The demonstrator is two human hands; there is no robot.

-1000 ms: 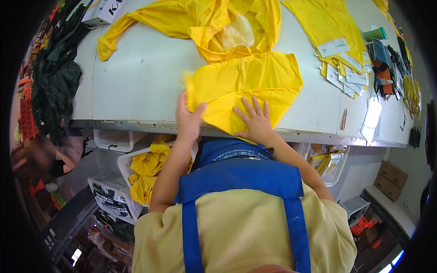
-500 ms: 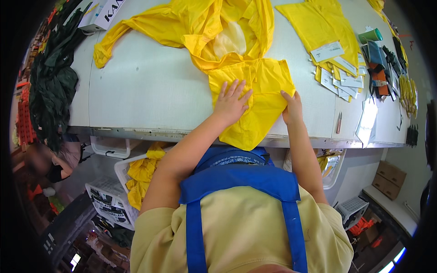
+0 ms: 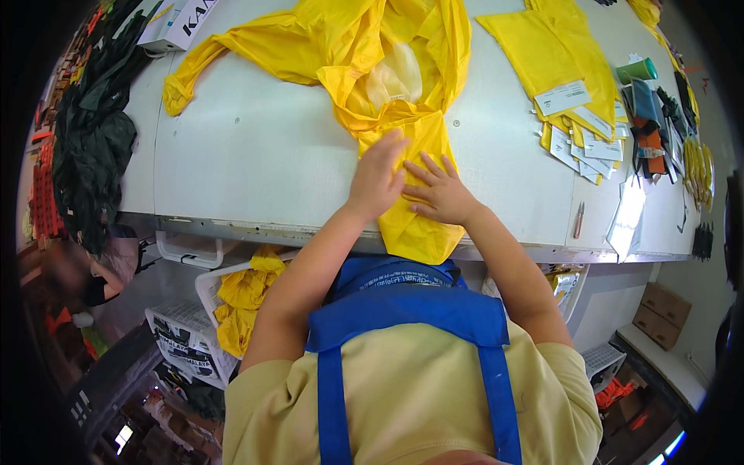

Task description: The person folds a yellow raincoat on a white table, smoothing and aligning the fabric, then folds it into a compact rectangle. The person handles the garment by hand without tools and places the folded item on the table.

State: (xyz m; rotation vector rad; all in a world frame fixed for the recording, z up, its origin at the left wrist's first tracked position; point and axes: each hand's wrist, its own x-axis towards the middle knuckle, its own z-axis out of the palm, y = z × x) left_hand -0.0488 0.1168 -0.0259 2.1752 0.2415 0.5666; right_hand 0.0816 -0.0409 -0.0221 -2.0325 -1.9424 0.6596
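A yellow jacket-like garment [image 3: 271, 48] lies on the white table, one sleeve stretched out to the left and a pale lining [image 3: 397, 76] showing in its opening. Its narrow lower part runs toward me, and the end droops over the table's near edge. My right hand [image 3: 443, 194] rests on this part with fingers spread and stretched. Beside it, my left hand [image 3: 376, 177] is tilted on its edge over the fabric's left side, fingers straight and slightly blurred. Neither hand grips anything. Whether the left palm touches the cloth I cannot tell.
Flat yellow packs with white labels [image 3: 562, 99] are piled at the right. Near them are a green roll [image 3: 636, 70] and a small pair of snips [image 3: 579, 220]. Dark green cloth [image 3: 97, 155] hangs over the left end. Below the table stands a white basket of yellow cloth [image 3: 246, 291].
The right side of the garment's lower part is now folded inward, making it narrower. My right hand has moved left, from that edge onto the cloth. My left hand has turned onto its edge.
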